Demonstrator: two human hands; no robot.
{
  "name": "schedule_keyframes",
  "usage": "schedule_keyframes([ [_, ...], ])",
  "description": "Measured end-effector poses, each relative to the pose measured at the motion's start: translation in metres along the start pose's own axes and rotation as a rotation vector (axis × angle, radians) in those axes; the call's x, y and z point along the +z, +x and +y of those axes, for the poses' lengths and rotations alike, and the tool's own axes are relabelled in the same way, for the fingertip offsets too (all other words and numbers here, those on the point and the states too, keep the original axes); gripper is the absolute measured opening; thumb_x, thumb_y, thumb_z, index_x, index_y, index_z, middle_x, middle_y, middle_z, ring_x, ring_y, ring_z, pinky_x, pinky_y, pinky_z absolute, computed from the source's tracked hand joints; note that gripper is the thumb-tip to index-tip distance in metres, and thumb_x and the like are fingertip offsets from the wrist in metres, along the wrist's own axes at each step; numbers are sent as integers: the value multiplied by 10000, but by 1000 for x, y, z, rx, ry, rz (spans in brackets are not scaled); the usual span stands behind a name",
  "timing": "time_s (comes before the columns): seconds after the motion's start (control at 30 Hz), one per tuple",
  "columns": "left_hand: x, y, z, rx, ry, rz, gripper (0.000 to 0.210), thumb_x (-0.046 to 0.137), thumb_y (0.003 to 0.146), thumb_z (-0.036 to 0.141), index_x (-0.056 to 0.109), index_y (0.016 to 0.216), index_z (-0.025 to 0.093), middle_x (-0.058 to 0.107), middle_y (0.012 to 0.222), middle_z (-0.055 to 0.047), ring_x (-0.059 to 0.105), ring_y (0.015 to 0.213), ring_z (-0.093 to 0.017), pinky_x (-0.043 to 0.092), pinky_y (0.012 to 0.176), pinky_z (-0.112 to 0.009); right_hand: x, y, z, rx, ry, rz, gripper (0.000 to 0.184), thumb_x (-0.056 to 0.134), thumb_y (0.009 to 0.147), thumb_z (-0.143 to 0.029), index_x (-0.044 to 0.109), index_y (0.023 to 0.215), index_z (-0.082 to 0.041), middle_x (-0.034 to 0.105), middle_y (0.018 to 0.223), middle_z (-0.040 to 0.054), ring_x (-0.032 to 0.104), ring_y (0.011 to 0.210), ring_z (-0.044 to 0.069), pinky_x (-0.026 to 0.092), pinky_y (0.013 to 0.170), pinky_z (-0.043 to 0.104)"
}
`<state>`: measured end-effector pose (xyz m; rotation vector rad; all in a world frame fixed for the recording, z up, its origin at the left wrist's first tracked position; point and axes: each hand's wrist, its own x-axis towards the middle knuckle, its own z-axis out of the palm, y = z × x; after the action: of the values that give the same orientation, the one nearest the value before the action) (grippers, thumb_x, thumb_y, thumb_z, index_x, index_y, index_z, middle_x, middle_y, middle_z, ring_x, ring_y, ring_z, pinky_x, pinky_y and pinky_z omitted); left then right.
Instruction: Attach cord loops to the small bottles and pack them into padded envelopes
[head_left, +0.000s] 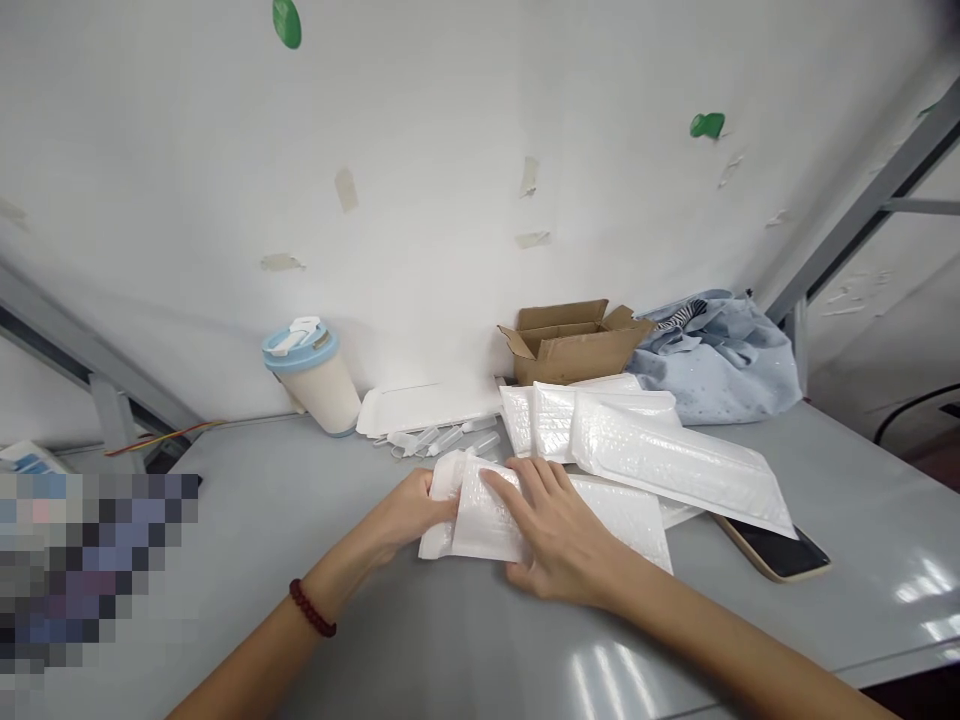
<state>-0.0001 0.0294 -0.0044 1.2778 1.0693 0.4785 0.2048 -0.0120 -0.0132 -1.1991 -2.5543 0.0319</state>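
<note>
A white bubble mailer (491, 515) lies at the front of the grey table, its flap end to the left. My left hand (409, 510) is closed on that end, with the thumb tucked at the opening beneath the flap. My right hand (562, 535) grips across the mailer's middle, index finger stretched over the top face and thumb at the near edge. Part of the mailer is hidden under this hand. Just behind it lie several small clear plastic pieces (442, 440), too small to name surely. More bubble mailers (675, 460) are piled to the right.
A cup with a blue lid (311, 375) stands at the back left. An open cardboard box (577, 345) and a light blue cloth bundle (720, 360) sit at the back right. A phone (780, 550) lies partly under the mailers. Metal frame posts flank the table (247, 520).
</note>
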Motion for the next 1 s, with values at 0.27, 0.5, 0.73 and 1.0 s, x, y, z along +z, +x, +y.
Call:
schedule_keyframes([
  [0.27, 12, -1, -4, 32, 27, 54, 190, 650, 699, 371, 642, 666, 184, 608, 597, 31, 524, 562, -149, 356, 510, -230, -5, -1, -6, -49, -91, 11, 713, 615, 672, -273, 351, 1324, -161, 410, 1202, 169, 401, 1005, 311, 354, 872, 454],
  [0.5, -7, 8, -9, 82, 248, 208, 323, 573, 741, 475, 604, 617, 179, 512, 522, 23, 441, 487, -129, 301, 488, -242, -15, 0, 0, 46, -35, -76, 488, 541, 731, -170, 449, 1210, -162, 516, 1038, 112, 471, 943, 256, 420, 788, 375],
  [0.73, -18, 19, -15, 214, 669, 316, 263, 540, 748, 362, 645, 872, 156, 602, 655, -12, 521, 603, -168, 361, 581, -265, -21, -1, 9, 146, -22, -146, 430, 549, 706, -129, 509, 1133, -163, 521, 1035, 110, 506, 926, 250, 421, 770, 367],
  [1.0, -22, 12, -11, 193, 682, 269, 215, 487, 767, 339, 617, 731, 171, 582, 621, -11, 509, 591, -163, 345, 545, -249, -21, 0, 11, 177, 11, -87, 444, 543, 710, -124, 484, 1148, -169, 519, 1040, 102, 501, 951, 248, 410, 787, 367],
])
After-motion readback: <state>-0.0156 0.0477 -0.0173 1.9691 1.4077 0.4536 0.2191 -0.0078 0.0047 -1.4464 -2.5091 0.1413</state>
